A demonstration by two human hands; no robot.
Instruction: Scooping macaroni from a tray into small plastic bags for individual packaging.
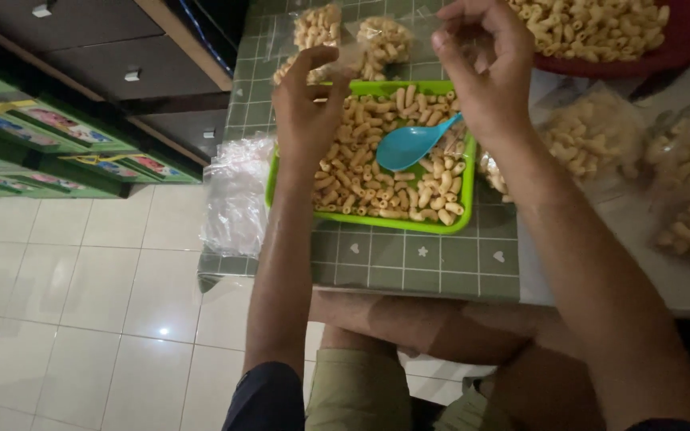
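A green tray [393, 223] on a low table holds many pale tube-shaped snacks [365, 172] and a blue plastic scoop [406, 146]. Above the tray, my left hand [307, 112] and my right hand [485, 68] pinch the two sides of a small clear plastic bag [383, 41] part filled with the same snacks. The bag hangs between the hands, over the tray's far edge.
A green checked cloth [409, 259] covers the table. Empty clear bags [237, 195] lie at its left edge. A red bowl [640, 56] of snacks sits at the back right, filled bags [592, 136] on the right. Green boxes [57, 136] line the tiled floor.
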